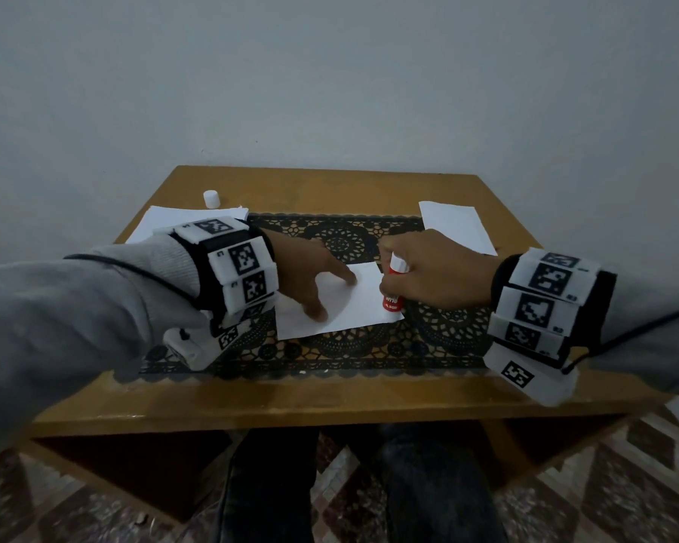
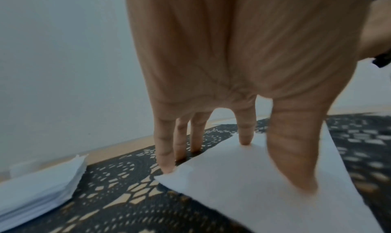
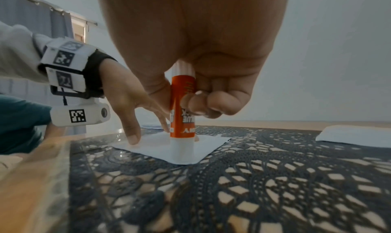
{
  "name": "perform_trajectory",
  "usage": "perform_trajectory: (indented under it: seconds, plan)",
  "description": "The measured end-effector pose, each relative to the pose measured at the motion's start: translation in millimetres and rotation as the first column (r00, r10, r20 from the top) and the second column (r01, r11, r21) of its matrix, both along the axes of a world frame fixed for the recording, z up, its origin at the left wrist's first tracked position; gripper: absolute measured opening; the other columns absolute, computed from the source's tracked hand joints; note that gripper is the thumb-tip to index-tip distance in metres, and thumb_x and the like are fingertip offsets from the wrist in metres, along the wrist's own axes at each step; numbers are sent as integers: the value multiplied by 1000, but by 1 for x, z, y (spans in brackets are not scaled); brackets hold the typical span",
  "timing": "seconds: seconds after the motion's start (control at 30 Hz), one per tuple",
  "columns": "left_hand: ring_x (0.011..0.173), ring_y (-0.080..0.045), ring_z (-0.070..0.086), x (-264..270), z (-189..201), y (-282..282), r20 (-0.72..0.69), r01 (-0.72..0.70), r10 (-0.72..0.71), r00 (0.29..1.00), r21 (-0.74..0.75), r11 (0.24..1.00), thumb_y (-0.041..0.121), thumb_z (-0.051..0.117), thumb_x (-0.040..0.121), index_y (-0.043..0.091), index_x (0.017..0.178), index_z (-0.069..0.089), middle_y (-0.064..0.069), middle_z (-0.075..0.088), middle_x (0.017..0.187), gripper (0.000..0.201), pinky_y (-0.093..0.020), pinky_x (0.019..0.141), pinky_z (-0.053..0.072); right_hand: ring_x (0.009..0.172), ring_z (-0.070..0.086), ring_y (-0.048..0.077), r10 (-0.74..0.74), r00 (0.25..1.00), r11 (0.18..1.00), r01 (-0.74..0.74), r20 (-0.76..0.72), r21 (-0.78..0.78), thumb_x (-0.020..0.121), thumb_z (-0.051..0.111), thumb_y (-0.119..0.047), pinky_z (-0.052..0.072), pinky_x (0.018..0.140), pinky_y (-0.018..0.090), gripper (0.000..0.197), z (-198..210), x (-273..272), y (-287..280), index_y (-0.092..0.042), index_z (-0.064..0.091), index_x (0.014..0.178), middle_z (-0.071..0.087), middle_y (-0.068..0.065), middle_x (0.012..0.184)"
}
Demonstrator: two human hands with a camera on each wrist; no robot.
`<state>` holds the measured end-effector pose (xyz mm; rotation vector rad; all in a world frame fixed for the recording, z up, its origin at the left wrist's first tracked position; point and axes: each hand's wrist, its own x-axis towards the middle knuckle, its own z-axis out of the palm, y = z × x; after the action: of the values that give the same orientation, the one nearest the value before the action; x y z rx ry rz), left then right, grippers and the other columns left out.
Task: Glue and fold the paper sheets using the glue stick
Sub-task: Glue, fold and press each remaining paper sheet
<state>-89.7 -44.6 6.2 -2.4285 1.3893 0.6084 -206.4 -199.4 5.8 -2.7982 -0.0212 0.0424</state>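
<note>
Head view: our left hand (image 1: 310, 276) presses spread fingers on the paper sheet (image 1: 353, 303) at the table's (image 1: 330, 397) centre. Left wrist view: straight fingertips (image 2: 245, 139) touch the sheet. Right wrist view: our right hand (image 3: 203, 52) grips the glue stick (image 3: 182, 119) upright, tip down on the sheet's right edge.

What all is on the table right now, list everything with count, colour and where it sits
wooden table: one, tan, against the wall
black lace table mat: one, black, table centre
white paper sheet: one, white, on the mat under both hands
red and white glue stick: one, upright, tip down on the sheet
white glue cap: one, white, far left
stack of white paper: one, white, left
folded white paper: white, far right; count unclear
left hand: fingertips pressing the sheet
right hand: gripping the glue stick
</note>
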Motion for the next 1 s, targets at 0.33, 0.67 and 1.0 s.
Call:
perform_trajectory:
  seconds: [0.33, 0.67, 1.0]
  plan:
    - [142, -33, 15, 2, -10, 3, 112, -205, 207, 972, -28, 978, 66, 76, 59, 21, 149, 13, -12, 17, 151, 119, -53, 112, 25, 38, 45, 21, -149, 986, 916, 165, -71, 366, 89, 59, -15, 37, 40, 25, 17, 30, -5, -26, -7, 57, 74, 53, 8, 48]
    - [124, -27, 43, 10, -8, -1, 24, -295, 297, 955, -45, 954, 62, 78, 61, 19, 138, 25, -4, 44, 137, 102, -42, 103, 38, 37, 47, 18, -218, 976, 874, 188, 16, 448, 88, 62, -17, 39, 39, 25, 17, 25, -5, -35, -9, 53, 75, 54, 6, 48]
    - [102, -22, 51, 19, 1, 10, -297, -471, 369, 880, -462, 751, 11, 80, 74, 23, 144, 26, -4, 49, 114, 89, -30, 80, 42, 40, 50, 17, -198, 979, 875, 155, 48, 459, 90, 61, -19, 41, 39, 26, 17, 24, 9, -29, -19, 49, 78, 57, 7, 52]
